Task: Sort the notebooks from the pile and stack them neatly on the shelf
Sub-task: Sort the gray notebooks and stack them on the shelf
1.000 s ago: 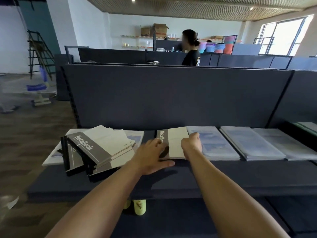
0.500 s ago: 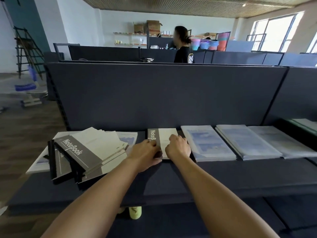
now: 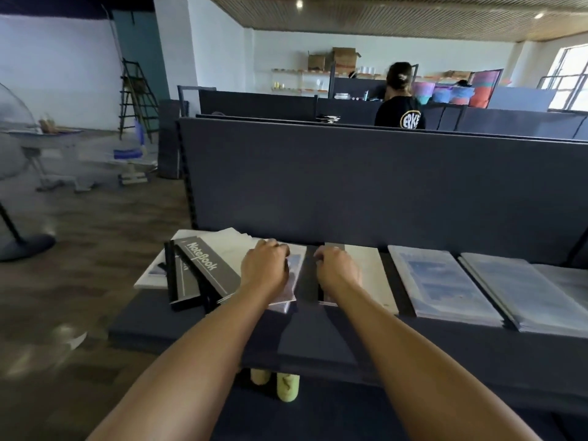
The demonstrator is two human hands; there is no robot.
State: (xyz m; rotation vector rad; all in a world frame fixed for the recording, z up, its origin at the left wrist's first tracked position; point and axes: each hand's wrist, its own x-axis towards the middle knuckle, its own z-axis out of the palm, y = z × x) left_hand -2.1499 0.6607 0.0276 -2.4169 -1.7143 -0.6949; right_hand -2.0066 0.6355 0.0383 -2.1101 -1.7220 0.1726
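A messy pile of grey-and-cream "NoteBook" notebooks [image 3: 203, 265] lies at the left end of the dark shelf [image 3: 318, 338]. My left hand [image 3: 265, 272] rests on the pile's right side, its fingers curled over the far edge of the top notebook. To the right lies a cream notebook with a dark spine [image 3: 369, 275]. My right hand [image 3: 337, 272] sits on its left part with the fingers curled down at the spine edge. Further right, two stacks of blue-covered notebooks [image 3: 442, 281] [image 3: 521, 291] lie flat in a row.
A tall dark partition [image 3: 350, 186] backs the shelf. A person in a black shirt [image 3: 401, 109] stands beyond it. A fan base [image 3: 25, 246], a ladder [image 3: 136, 97] and a wooden floor lie to the left. Yellow-green shoes [image 3: 286, 386] show below the shelf edge.
My left hand has left the cream notebook and moved left onto the pile. My right hand stays on the cream notebook. The camera has swung left.
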